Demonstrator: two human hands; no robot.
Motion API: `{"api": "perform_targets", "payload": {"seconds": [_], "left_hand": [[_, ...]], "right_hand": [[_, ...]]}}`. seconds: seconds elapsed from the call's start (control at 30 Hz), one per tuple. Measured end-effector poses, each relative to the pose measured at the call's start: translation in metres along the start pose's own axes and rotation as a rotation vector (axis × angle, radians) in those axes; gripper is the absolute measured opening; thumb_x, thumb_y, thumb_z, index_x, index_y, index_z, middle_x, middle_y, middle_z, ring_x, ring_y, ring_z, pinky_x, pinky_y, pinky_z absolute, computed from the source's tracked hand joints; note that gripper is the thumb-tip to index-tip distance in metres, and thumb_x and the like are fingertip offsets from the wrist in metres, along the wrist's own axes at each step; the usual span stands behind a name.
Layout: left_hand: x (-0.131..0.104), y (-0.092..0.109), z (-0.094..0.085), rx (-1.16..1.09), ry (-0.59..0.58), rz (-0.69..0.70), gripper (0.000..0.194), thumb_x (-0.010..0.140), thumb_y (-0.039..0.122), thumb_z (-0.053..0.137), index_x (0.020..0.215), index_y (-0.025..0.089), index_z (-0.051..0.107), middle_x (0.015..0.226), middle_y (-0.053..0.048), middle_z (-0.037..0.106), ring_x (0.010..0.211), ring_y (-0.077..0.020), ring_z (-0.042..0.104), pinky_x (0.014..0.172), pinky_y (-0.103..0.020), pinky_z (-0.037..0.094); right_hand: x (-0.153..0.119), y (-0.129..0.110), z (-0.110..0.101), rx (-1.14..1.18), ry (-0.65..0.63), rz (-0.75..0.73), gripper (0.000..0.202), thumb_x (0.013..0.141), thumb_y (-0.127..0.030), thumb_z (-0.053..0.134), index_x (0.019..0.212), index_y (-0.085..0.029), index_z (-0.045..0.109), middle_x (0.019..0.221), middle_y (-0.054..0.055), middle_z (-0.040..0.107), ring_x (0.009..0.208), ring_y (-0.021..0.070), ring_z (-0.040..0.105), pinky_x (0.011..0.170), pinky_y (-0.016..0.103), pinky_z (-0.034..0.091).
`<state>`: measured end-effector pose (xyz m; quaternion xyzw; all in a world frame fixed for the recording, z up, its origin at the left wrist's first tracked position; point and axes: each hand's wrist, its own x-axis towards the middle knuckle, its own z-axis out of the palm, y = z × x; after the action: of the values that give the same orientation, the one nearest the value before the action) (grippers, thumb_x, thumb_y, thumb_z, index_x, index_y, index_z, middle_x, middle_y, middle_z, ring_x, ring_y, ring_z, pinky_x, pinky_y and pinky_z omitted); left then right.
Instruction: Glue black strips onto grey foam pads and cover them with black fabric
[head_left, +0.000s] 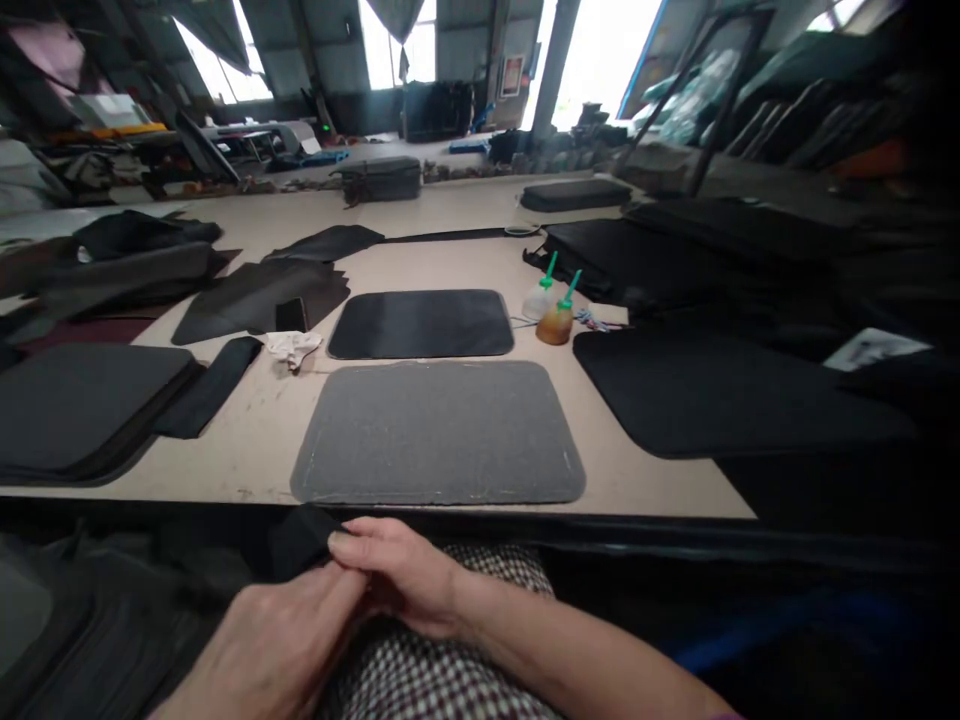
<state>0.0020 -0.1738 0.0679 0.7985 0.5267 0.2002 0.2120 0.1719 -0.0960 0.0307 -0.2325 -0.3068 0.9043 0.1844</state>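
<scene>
Because the table (660, 485) gives flat support, a grey panel (442, 430) lies on it, apparently for easy reach. Just nearer than the panel, the right hand (405, 570) pinches black cloth (300, 540), seemingly to steady it; the left hand's (277, 630) fingertips are hidden, so its grip cannot be told.

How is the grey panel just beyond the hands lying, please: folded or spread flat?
Spread flat: the grey panel shows its whole outline, all four rounded corners lying on the tabletop, with no fold across it.

A worktable (442, 262), stacked dark panels (90, 405) and squeeze bottles (554, 325) mark a workshop
</scene>
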Motion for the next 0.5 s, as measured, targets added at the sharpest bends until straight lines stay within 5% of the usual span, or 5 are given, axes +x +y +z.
{"api": "perform_targets", "payload": {"seconds": [0.1, 0.23, 0.4, 0.5], "left_hand": [[0.015, 0.014, 0.034, 0.072, -0.17, 0.136, 0.035, 0.082, 0.016, 0.056, 0.111, 0.032, 0.068, 0.088, -0.006, 0.075, 0.073, -0.0208, 0.072, 0.056, -0.024, 0.054], [0.023, 0.016, 0.054, 0.073, -0.258, 0.226, 0.031, 0.09, 0.016, 0.049, 0.11, 0.03, 0.066, 0.087, -0.006, 0.074, 0.068, -0.0204, 0.07, 0.056, -0.026, 0.053], [0.042, 0.019, 0.042, -0.187, -0.318, 0.341, 0.026, 0.096, 0.047, 0.053, 0.114, 0.037, 0.069, 0.095, -0.006, 0.074, 0.08, -0.0227, 0.07, 0.074, -0.032, 0.059], [0.052, 0.018, 0.024, -0.332, -0.353, 0.172, 0.032, 0.103, 0.046, 0.042, 0.102, 0.035, 0.071, 0.094, -0.004, 0.073, 0.088, -0.0213, 0.069, 0.082, -0.032, 0.057]], "right_hand": [[-0.005, 0.009, -0.007, 0.051, 0.158, -0.11, 0.048, 0.064, -0.048, 0.09, 0.087, -0.014, 0.066, 0.077, 0.0, 0.063, 0.07, 0.011, 0.058, 0.067, 0.022, 0.045], [-0.017, 0.005, -0.023, -0.025, 0.217, -0.251, 0.047, 0.077, -0.053, 0.08, 0.102, -0.017, 0.065, 0.079, 0.0, 0.063, 0.068, 0.0115, 0.057, 0.065, 0.024, 0.045], [-0.036, -0.018, -0.039, 0.217, 0.118, -0.313, 0.04, 0.085, -0.043, 0.077, 0.103, -0.022, 0.049, 0.067, -0.009, 0.041, 0.05, 0.0034, 0.028, 0.048, 0.016, 0.021], [-0.048, -0.029, -0.041, 0.281, 0.059, -0.31, 0.037, 0.087, -0.037, 0.075, 0.1, -0.023, 0.043, 0.067, -0.01, 0.038, 0.05, 0.0028, 0.02, 0.046, 0.016, 0.014]]}}
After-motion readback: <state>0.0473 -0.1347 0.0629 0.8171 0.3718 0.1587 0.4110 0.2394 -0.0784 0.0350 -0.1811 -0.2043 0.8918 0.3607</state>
